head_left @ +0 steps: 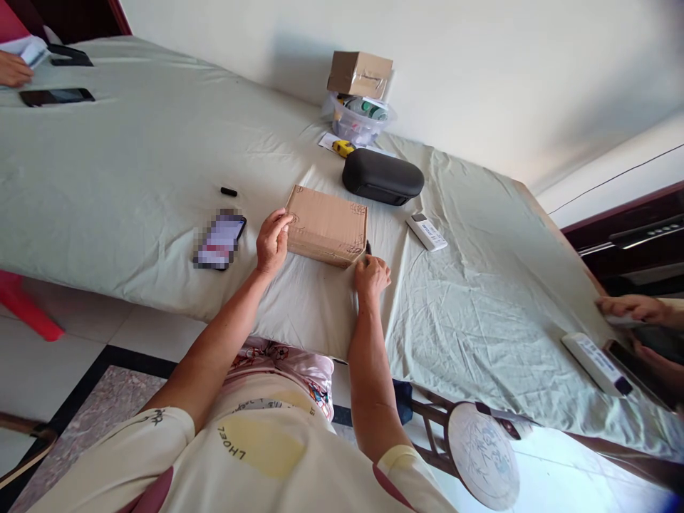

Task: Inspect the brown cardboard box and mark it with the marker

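A flat brown cardboard box (pixel 327 224) lies on the pale green cloth of the table (pixel 133 157), straight in front of me. My left hand (pixel 272 242) is at the box's left end, fingers curled over its edge and holding it. At the box's near right corner sits my right hand (pixel 371 274), closed, with a small dark tip (pixel 368 248) sticking out against the box side. What that thing is I cannot make out.
Left of the box lie a phone (pixel 221 241) and a small black piece (pixel 229 192). Behind it are a black case (pixel 382 177), a white remote (pixel 426 232), a plastic tub (pixel 359 121) and a second box (pixel 359 73). Other people's hands show at far left (pixel 13 70) and right (pixel 635 308).
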The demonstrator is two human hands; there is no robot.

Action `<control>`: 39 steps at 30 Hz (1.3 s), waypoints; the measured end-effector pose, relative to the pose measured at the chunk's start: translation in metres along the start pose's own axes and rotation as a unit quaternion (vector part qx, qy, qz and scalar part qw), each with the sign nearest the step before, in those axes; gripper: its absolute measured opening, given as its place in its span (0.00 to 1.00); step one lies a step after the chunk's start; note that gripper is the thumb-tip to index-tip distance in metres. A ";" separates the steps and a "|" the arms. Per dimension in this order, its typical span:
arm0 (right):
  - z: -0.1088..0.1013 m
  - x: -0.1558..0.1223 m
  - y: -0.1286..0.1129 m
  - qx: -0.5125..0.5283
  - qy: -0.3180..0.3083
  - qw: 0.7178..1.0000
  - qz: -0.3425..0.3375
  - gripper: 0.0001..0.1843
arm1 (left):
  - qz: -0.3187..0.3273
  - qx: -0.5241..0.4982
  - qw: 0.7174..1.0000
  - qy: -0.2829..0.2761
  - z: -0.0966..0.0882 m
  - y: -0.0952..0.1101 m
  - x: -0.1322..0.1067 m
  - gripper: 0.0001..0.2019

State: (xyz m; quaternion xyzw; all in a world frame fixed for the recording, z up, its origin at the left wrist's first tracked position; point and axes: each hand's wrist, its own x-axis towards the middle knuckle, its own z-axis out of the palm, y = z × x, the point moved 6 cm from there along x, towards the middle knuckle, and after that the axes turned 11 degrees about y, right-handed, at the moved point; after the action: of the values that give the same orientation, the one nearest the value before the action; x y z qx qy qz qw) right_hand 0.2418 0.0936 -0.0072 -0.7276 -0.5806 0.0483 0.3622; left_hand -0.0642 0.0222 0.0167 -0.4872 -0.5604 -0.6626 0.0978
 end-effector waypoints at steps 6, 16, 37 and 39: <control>-0.006 0.012 0.011 0.007 0.073 0.997 0.002 0.22 | 0.026 0.037 0.999 0.010 0.001 0.006 -0.001 0.29; -0.024 -0.035 -0.059 0.242 0.168 0.920 -0.256 0.32 | -0.003 0.041 0.998 -0.044 0.013 0.015 -0.017 0.31; -0.019 -0.026 -0.044 0.345 0.227 0.893 -0.179 0.13 | -0.035 0.014 0.999 0.007 0.015 0.018 -0.021 0.27; -0.013 -0.022 -0.036 0.358 0.220 0.897 -0.140 0.15 | -0.032 0.003 0.999 0.015 0.013 0.016 -0.019 0.28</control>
State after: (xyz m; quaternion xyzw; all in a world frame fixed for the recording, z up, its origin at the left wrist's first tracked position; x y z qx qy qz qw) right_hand 0.2123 0.0705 0.0161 -0.4521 -0.5257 0.0406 0.7194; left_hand -0.0368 0.0201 0.0113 -0.4587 -0.5762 -0.6709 0.0860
